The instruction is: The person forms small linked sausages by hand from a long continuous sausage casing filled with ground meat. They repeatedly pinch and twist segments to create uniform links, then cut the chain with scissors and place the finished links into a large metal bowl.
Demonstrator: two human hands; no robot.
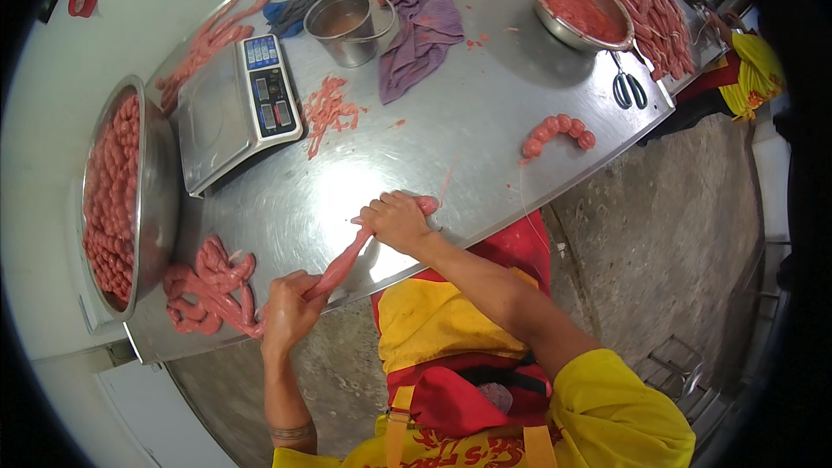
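Note:
A length of pink raw sausage (341,265) is stretched between my two hands near the table's front edge. My left hand (290,308) is closed around its lower end, and more of the rope (212,290) lies in loops on the metal to the left. Farther right, my right hand (395,220) grips the other end, with a short rounded tip poking out past the fingers. From that tip a thin strand of casing trails up over the table. A short curved chain of small round tied sausages (559,132) rests by the right edge, with a thin string hanging from it.
A large steel bowl (156,199) of linked sausages stands at the left beside a scale (230,113). Behind are a metal bucket (347,30), a purple cloth (420,39), a bowl of minced meat (581,9), scissors (628,87) and piled sausages (650,17). A co-worker (754,69) stands far right.

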